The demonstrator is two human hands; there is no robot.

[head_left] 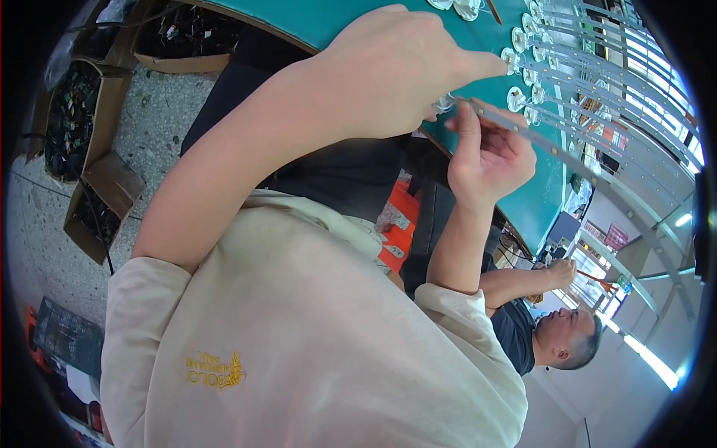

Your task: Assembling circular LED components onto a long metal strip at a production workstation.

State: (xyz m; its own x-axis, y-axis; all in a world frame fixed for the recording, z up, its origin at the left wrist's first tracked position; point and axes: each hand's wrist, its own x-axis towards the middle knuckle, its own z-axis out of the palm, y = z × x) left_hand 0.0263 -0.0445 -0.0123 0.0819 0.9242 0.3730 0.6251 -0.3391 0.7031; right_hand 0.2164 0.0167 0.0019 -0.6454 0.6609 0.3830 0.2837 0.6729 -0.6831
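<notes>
My left hand [396,75] reaches over the edge of the green table, its index finger stretched to the right and the other fingers curled. At the underside of its curled fingers, a small bunch of white wires [444,103] shows; what else the hand covers is hidden. My right hand [493,157] is closed, thumb and fingers pinching the near end of a long narrow LED strip [556,151]. From there the strip slants away to the lower right. The two hands are close together, the wires lying between them.
Several white round pieces with wires [515,97] and more LED strips [597,81] lie across the green table [314,22]. Cardboard boxes of dark scraps [97,112] stand on the floor at left. A co-worker [530,328] sits at the right with a raised hand.
</notes>
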